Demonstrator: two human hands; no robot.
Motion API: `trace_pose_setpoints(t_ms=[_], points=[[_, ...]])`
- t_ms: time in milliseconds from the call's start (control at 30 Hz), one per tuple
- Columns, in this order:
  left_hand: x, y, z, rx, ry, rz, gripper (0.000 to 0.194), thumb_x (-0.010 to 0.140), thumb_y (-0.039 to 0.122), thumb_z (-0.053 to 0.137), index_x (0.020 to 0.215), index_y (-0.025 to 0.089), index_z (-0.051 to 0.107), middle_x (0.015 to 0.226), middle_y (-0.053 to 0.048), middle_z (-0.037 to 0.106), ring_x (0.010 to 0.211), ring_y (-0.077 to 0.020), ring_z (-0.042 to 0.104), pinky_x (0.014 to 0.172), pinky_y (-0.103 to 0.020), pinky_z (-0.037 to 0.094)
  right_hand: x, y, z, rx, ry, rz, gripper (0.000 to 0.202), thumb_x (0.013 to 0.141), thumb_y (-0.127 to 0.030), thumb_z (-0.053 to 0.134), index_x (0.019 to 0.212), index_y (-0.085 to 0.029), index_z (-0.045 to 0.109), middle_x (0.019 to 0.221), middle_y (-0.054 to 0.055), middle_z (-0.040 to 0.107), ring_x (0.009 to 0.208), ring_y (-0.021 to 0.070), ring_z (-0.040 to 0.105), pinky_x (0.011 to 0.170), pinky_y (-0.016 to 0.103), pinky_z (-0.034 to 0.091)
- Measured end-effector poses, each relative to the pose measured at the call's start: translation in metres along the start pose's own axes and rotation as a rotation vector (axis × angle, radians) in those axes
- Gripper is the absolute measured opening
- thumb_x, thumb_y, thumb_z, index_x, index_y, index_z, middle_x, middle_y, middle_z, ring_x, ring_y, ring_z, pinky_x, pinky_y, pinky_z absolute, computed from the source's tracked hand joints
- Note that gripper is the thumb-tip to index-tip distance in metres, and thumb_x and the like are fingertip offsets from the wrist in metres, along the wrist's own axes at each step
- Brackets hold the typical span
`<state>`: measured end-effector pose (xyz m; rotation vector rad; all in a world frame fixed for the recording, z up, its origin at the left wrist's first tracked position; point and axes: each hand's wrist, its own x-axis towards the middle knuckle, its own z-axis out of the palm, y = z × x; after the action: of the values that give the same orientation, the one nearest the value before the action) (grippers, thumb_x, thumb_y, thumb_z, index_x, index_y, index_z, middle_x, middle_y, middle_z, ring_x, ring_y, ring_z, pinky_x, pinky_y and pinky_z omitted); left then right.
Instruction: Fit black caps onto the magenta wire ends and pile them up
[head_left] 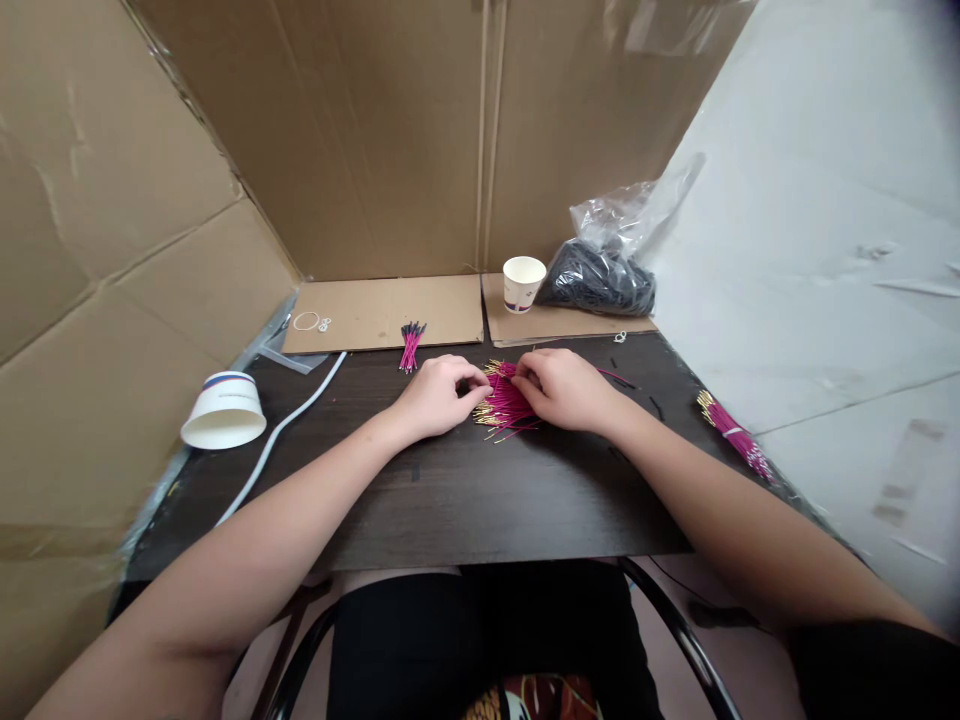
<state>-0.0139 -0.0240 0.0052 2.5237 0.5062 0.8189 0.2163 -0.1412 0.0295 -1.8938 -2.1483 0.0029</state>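
A loose pile of magenta wires (514,402) with gold-coloured metal ends lies on the dark table between my hands. My left hand (444,396) is closed in a pinch at the gold ends, on what looks like a single wire. Across the pile, my right hand (562,390) has thumb and fingertips pressed together over the wires; what they grip is too small and hidden to make out. Beyond my left hand sits a small bunch of magenta wires with black sleeves (412,345). A tied bundle of magenta wires (733,435) rests at the right table edge.
A paper cup (523,285) stands upright on a cardboard strip (367,308), beside a clear bag of black pieces (600,280). Another cup (224,412) lies upside down or tipped at left, near a pale cable (281,430). Short black pieces (657,408) lie by my right forearm. Cardboard walls (390,140) surround the table.
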Motion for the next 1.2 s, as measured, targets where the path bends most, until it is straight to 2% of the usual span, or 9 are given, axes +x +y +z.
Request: trace_pose_setpoints(t_ms=[300,367,467,567,667,800,933,1033,1200], points=[[0.001,0.003,-0.001,-0.015,0.003,-0.014,0.005,0.096,0.023,0.081,0.094,0.020,0.085,0.090,-0.004,0.079,0.082,-0.0196,0.068,0.084,-0.037,0.054,-0.003,-0.005,-0.002,-0.085,-0.055,-0.021,0.021,0.114,-0.028,0.056,0.105,-0.015,0.071,0.108,0.015,0.076,0.099,0.0294,0.071,0.087,0.039,0.048],[0.001,0.003,-0.001,-0.028,0.002,-0.023,0.005,0.096,0.022,0.081,0.094,0.020,0.084,0.089,-0.003,0.079,0.080,-0.0186,0.067,0.082,-0.036,0.053,-0.003,-0.005,-0.001,-0.066,-0.018,-0.015,0.022,0.115,-0.026,0.053,0.107,-0.014,0.070,0.110,0.016,0.076,0.103,0.0306,0.071,0.090,0.041,0.049],[0.001,0.006,-0.002,-0.045,0.021,-0.065,0.004,0.094,0.023,0.081,0.096,0.020,0.082,0.089,-0.003,0.078,0.076,-0.0169,0.062,0.077,-0.035,0.050,-0.002,-0.004,-0.001,0.006,0.110,-0.031,0.021,0.115,-0.024,0.050,0.108,-0.014,0.067,0.111,0.017,0.075,0.107,0.0316,0.068,0.095,0.042,0.050],[0.001,0.009,-0.002,-0.137,0.082,-0.137,0.026,0.091,0.033,0.086,0.110,0.017,0.078,0.093,-0.004,0.077,0.071,-0.0146,0.055,0.071,-0.034,0.048,-0.001,-0.007,-0.002,0.151,0.174,-0.059,0.019,0.115,-0.026,0.051,0.104,-0.017,0.064,0.107,0.015,0.075,0.101,0.0290,0.067,0.092,0.041,0.051],[0.002,0.013,-0.001,-0.362,0.093,-0.198,0.044,0.090,0.041,0.088,0.125,0.016,0.076,0.101,-0.007,0.078,0.068,-0.0128,0.052,0.065,-0.031,0.047,-0.002,-0.012,-0.003,0.338,0.141,-0.089,0.015,0.113,-0.027,0.054,0.103,-0.020,0.063,0.101,0.010,0.076,0.089,0.0235,0.068,0.084,0.036,0.051],[0.003,0.015,0.000,-0.496,0.035,-0.211,0.031,0.092,0.043,0.086,0.108,0.017,0.084,0.096,-0.010,0.081,0.072,-0.0168,0.063,0.066,-0.033,0.051,-0.002,-0.017,-0.001,0.455,0.144,-0.136,0.012,0.110,-0.026,0.056,0.103,-0.020,0.063,0.098,0.008,0.077,0.086,0.0207,0.068,0.081,0.033,0.050],[0.004,0.017,-0.002,-0.475,0.041,-0.205,0.023,0.094,0.040,0.084,0.100,0.018,0.087,0.096,-0.009,0.083,0.084,-0.0216,0.074,0.080,-0.038,0.061,-0.001,-0.015,0.000,0.468,0.147,-0.146,0.013,0.110,-0.027,0.057,0.102,-0.020,0.064,0.098,0.008,0.077,0.086,0.0203,0.068,0.081,0.033,0.050],[0.004,0.014,-0.002,-0.432,0.031,-0.231,0.022,0.094,0.038,0.083,0.101,0.018,0.087,0.099,-0.009,0.084,0.087,-0.0225,0.076,0.083,-0.038,0.062,0.000,-0.011,0.000,0.439,0.138,-0.149,0.013,0.111,-0.026,0.057,0.101,-0.019,0.064,0.097,0.008,0.076,0.086,0.0203,0.068,0.081,0.033,0.049],[0.004,0.004,0.000,-0.331,0.056,-0.250,0.020,0.095,0.036,0.081,0.102,0.018,0.086,0.098,-0.008,0.084,0.081,-0.0201,0.072,0.075,-0.035,0.057,0.003,0.004,-0.004,0.333,0.165,-0.103,0.015,0.111,-0.027,0.056,0.098,-0.020,0.062,0.094,0.008,0.075,0.085,0.0216,0.067,0.083,0.034,0.049]])
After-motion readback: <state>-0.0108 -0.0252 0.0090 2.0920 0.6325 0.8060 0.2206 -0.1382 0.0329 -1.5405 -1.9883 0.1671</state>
